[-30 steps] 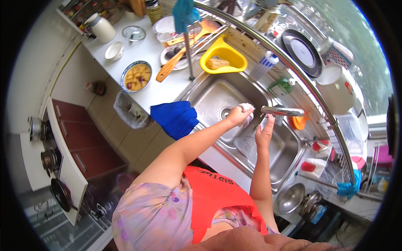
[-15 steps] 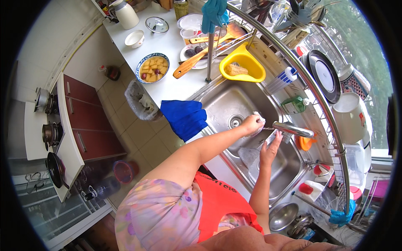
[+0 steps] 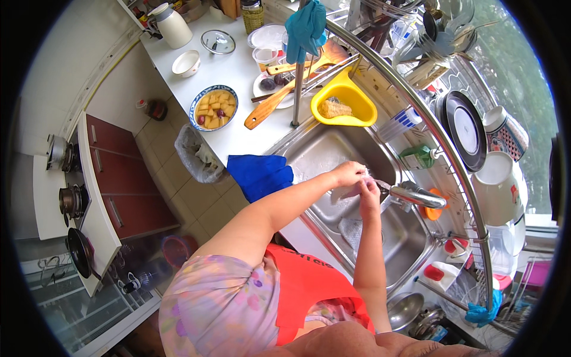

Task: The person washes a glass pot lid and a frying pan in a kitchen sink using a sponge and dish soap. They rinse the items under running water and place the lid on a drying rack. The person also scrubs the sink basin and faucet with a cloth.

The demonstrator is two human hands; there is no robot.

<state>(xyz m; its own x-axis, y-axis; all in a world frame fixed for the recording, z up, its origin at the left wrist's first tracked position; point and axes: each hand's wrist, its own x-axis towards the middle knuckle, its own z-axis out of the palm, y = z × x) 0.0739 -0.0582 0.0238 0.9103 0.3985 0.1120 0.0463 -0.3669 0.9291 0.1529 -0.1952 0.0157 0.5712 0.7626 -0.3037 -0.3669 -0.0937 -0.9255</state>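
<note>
My left hand (image 3: 350,174) and my right hand (image 3: 369,197) meet over the double metal sink (image 3: 410,253), beside the chrome faucet (image 3: 419,195). Both are closed, fingertips pinching a pale, limp, cloth-like piece (image 3: 345,193) that hangs below the left fingers. Whether it is cloth or film is not clear. Water seems to run from the spout just by the right fingers. On the sink's divider and near basin lies a whitish, textured sheet (image 3: 350,231), partly hidden by my right forearm.
A yellow corner strainer (image 3: 363,116) with food scraps sits at the sink's far end. A blue cloth (image 3: 259,174) drapes over the counter edge near a bowl of cut fruit (image 3: 214,108). The curved rack rail (image 3: 410,95) arches above, with a green soap bottle (image 3: 418,157) behind the sink.
My right hand has moved up and left from beside the faucet, its spread fingers now closed on the pale piece. My left hand has shifted slightly left, still holding it.
</note>
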